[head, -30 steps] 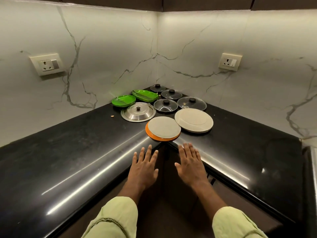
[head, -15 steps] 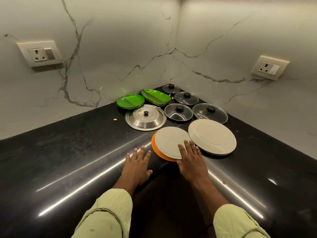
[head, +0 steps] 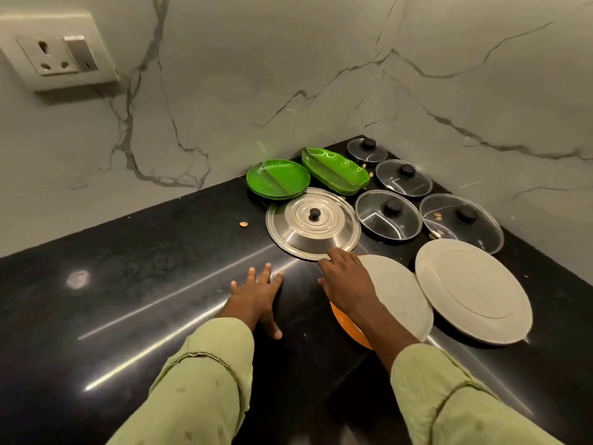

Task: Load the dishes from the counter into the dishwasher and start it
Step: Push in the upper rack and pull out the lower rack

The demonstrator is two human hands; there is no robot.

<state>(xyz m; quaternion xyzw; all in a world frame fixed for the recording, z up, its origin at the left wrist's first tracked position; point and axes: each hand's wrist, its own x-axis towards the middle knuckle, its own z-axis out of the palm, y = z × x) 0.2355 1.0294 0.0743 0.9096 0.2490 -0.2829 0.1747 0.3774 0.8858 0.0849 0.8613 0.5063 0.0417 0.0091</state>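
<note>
Socket (head: 57,49) upper left. L hand (head: 256,297), lower centre: flat on black counter (head: 128,284), fingers spread, holds nothing. R hand (head: 346,281) beside it: fingers extended, tips touching near rim of steel lid (head: 313,224), wrist over grey plate (head: 398,303) stacked on orange plate (head: 349,329). Green plates (head: 277,183) above lid; glass lids (head: 388,216), larger grey plate (head: 473,290) at right.

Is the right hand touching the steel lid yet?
Touching. The head view shows the right hand's fingertips landing on the steel lid's near rim, with no gap showing between them.
</note>
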